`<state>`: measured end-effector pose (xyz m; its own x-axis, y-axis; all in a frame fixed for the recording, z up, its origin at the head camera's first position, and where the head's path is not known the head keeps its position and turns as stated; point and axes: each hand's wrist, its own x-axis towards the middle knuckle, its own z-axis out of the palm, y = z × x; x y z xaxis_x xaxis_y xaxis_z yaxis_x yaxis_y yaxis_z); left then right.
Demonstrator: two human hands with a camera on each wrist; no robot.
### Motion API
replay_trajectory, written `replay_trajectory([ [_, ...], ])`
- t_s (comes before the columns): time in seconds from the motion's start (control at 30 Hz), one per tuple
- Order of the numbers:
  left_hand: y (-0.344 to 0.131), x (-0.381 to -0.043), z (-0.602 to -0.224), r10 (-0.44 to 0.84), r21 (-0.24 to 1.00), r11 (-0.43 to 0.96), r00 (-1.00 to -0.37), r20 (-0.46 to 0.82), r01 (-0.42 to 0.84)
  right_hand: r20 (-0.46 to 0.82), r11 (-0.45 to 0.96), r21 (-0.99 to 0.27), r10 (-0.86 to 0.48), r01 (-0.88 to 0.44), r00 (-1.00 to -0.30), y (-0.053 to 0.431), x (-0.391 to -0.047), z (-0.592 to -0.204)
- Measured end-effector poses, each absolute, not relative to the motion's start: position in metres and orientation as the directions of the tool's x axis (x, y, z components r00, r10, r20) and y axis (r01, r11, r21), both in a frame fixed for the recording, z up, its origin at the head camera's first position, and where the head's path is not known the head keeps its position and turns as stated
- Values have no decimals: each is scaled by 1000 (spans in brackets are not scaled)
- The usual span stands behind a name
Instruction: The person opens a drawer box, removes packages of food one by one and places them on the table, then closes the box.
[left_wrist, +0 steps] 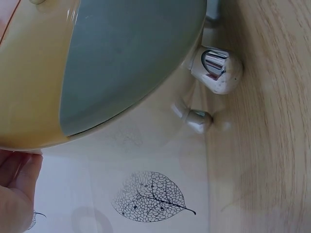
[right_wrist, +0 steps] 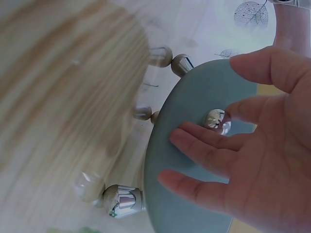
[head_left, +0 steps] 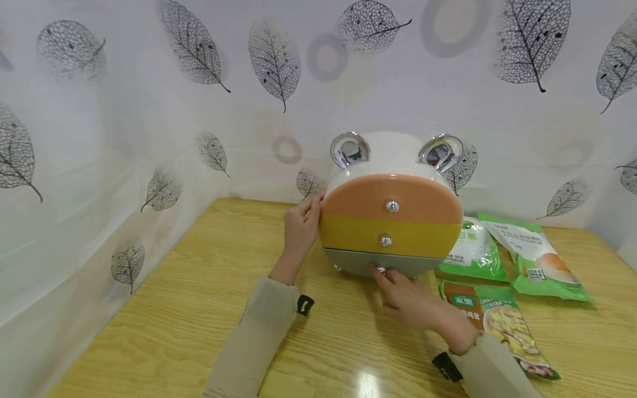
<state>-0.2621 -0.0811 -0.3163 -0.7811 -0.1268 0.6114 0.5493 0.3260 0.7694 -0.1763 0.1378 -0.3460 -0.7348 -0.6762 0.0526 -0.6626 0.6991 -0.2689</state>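
Observation:
On the table stands a white rounded storage box (head_left: 393,152) with three drawers, orange (head_left: 348,199), yellow (head_left: 348,232) and grey-green (head_left: 353,262), each with a silver knob. My right hand (head_left: 413,298) is at the lowest drawer. Its index and middle fingers lie on either side of that drawer's knob (right_wrist: 217,121) and pinch it between them, while the thumb stays off it. My left hand (head_left: 301,226) touches the box's left side with its fingertips; in the left wrist view the fingers (left_wrist: 29,170) meet the lower rim. All three drawer fronts look flush.
Right of the box lie two green-and-white food packets, one nearer (head_left: 473,251) and one farther right (head_left: 537,257). A brown-and-green packet (head_left: 507,326) lies in front, partly behind my right forearm. Leaf-patterned cloth (head_left: 278,55) hangs behind the wooden table (head_left: 209,265).

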Motion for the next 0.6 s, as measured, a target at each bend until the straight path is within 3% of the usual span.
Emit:
replay_trajectory([
  [0.6,-83,-262,-319,-117,755,354,-775,622,553,3,717,-332,-649,-613,-761,135,-179,-342],
])
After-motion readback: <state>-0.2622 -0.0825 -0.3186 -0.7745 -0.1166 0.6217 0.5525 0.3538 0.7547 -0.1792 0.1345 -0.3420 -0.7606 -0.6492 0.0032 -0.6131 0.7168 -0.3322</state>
